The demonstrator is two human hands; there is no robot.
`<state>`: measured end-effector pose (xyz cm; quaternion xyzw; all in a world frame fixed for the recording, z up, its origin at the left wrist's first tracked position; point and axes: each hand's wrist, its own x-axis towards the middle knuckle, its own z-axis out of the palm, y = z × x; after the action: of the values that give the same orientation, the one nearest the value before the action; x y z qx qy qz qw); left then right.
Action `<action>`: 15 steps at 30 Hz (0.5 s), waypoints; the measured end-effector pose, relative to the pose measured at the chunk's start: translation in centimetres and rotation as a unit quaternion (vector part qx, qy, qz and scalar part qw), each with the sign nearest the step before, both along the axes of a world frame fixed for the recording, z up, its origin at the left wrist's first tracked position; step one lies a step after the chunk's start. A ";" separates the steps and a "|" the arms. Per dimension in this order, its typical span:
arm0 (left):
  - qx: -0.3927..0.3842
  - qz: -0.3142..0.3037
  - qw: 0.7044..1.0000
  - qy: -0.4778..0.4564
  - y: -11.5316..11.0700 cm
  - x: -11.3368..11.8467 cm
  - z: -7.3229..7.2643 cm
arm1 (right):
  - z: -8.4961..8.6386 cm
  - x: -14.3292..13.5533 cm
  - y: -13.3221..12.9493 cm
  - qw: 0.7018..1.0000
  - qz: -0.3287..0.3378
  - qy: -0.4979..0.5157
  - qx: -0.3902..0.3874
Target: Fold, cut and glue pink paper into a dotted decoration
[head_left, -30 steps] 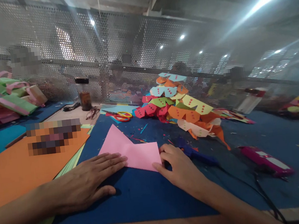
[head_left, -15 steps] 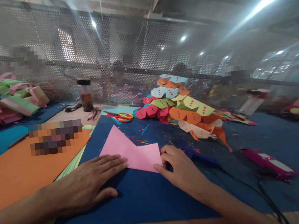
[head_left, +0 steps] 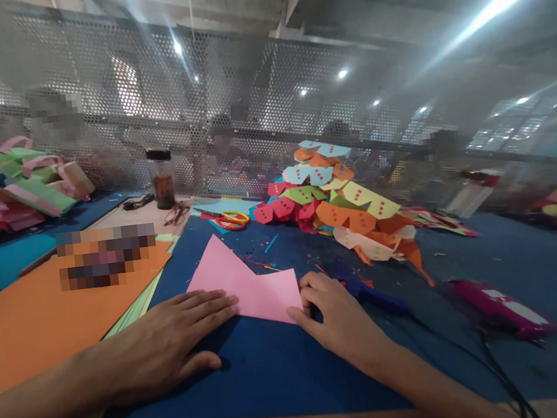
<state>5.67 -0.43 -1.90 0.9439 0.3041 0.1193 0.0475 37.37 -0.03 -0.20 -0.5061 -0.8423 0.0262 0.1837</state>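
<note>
A folded sheet of pink paper (head_left: 255, 289) lies on the blue table cover (head_left: 277, 377), with a tall point at its left and a square corner at its right. My left hand (head_left: 177, 334) rests flat, fingers stretched out over the paper's lower left edge and the thumb apart on the cover. At the right edge, my right hand (head_left: 339, 323) pinches the paper's corner between thumb and curled fingers. Under my left forearm are an orange sheet (head_left: 45, 329) and pale green sheets (head_left: 137, 312).
Red- and yellow-handled scissors (head_left: 232, 219) lie beyond the paper. A pile of folded, dotted paper shapes (head_left: 354, 210) stands behind my right hand. A blue glue gun (head_left: 376, 295) and a magenta device (head_left: 503, 307) with cords lie at right. A dark-lidded jar (head_left: 161, 182) stands at back.
Both hands and the pink paper keep the same positions. Only a very slight shift of the whole view shows.
</note>
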 end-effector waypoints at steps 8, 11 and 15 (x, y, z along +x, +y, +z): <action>-0.011 0.003 1.000 0.017 0.0 -0.1 -0.1 | 0.0 -0.1 0.0 1.000 -0.004 -0.007 0.004; -0.015 0.002 1.000 0.014 0.0 0.0 0.1 | -0.2 0.0 -0.1 1.000 -0.001 -0.006 0.013; -0.022 0.007 0.999 0.039 0.0 0.1 0.4 | -0.4 0.1 0.0 1.000 0.007 -0.009 0.024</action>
<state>5.80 -0.40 -1.48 0.9444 0.3150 0.0755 0.0557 37.48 -0.04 -0.59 -0.4956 -0.8478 0.0027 0.1885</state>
